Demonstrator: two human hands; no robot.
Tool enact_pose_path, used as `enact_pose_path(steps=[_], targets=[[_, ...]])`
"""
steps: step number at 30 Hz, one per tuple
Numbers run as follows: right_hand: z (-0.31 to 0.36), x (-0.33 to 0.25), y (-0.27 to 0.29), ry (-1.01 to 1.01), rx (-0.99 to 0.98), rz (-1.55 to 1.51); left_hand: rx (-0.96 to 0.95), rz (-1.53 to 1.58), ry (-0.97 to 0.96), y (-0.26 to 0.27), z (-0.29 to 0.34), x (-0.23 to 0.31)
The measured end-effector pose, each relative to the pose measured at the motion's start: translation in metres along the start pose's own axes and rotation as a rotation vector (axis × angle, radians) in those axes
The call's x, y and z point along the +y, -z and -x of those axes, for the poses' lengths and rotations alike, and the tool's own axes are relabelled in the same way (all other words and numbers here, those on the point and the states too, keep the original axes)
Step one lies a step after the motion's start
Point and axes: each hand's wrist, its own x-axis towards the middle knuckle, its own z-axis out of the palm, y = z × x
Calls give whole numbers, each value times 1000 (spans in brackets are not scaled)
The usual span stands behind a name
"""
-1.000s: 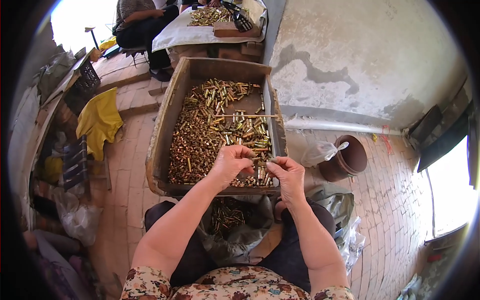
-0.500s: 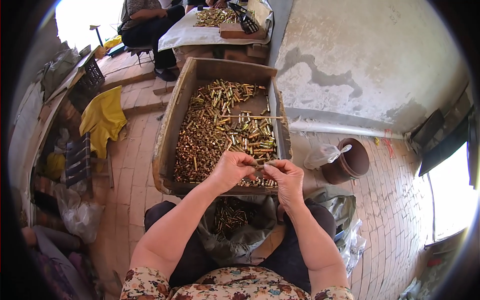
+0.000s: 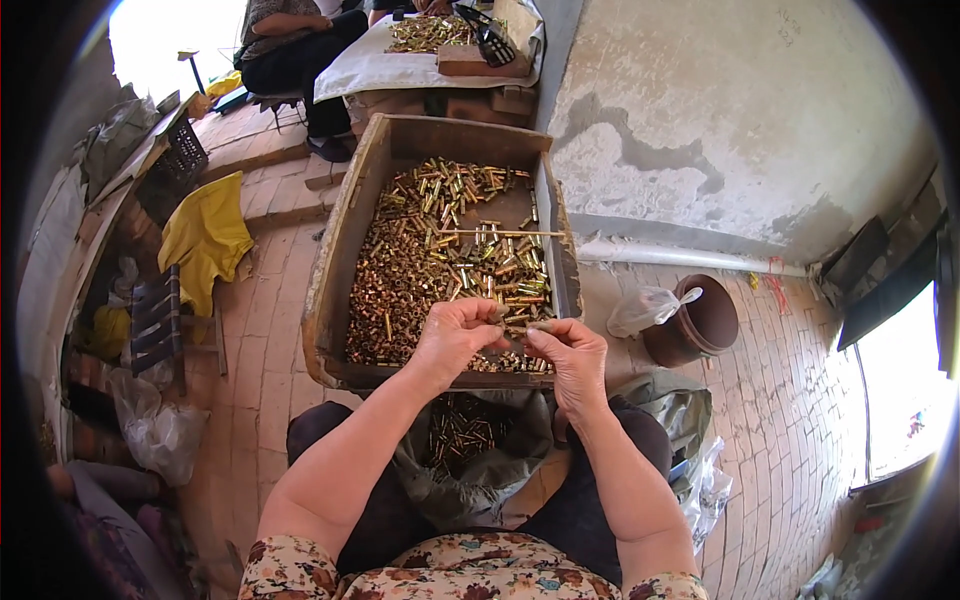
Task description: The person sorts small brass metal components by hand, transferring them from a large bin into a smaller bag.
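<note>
A worn wooden tray [image 3: 333, 250] in front of me holds a heap of short copper-coloured metal pieces [image 3: 385, 285] on its left. Longer gold-coloured bolt-like pieces [image 3: 490, 270] lie on its right and far side. Over the near part of the tray, my left hand [image 3: 452, 338] is closed, thumb and fingertips pinched together. My right hand [image 3: 575, 358] faces it a little to the right, also pinching. What is in the fingertips is too small to make out. A thin stick [image 3: 500, 233] spans the tray's right half.
Between my knees an open grey-green sack [image 3: 470, 490] contains dark gold bolt-like pieces. A brown bucket [image 3: 708, 320] and a white plastic bag [image 3: 640, 312] stand to the right. At the far side, a person [image 3: 300, 50] sits by a cloth-covered table [image 3: 370, 70]. Yellow cloth [image 3: 205, 235] hangs at left.
My left hand has moved slightly up and left, so the gap between the two hands is wider. The right hand stays nearly in place.
</note>
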Motion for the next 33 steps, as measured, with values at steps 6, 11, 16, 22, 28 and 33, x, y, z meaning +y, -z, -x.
enact_pose_path(steps=[6,11,16,22,28,33], targets=[[0,4,0,3,-24,41,-21,-145,7,1,4,1],[1,2,-3,-39,-5,-20,0,-157,18,-2,8,1],[2,1,-6,-44,-8,-27,-15,-157,-12,2,8,-1],[2,-1,-7,-76,-1,-99,-32,-117,-14,2,10,2],[3,-3,-7,-85,8,-109,-75,-226,-52,1,12,3],[-1,-4,3,-138,-64,-125,-162,-227,-24,7,11,6]])
